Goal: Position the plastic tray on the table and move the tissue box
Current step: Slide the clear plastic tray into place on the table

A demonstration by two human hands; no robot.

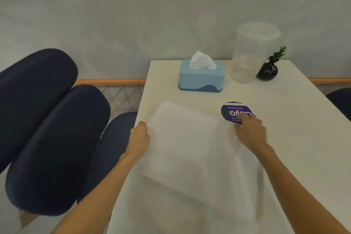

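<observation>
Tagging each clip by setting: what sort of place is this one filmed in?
Probably a shared eating area, such as a canteen or cafe. A round "Clean as you go" sticker sits on the white table, a blue tissue box stands at the far end, and dark padded seats line the side.

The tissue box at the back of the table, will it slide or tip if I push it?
The tissue box is low and wide with a broad base, so it probably slides rather than tips. The table looks smooth, which helps. It likely feels light, being plastic and tissue.
</observation>
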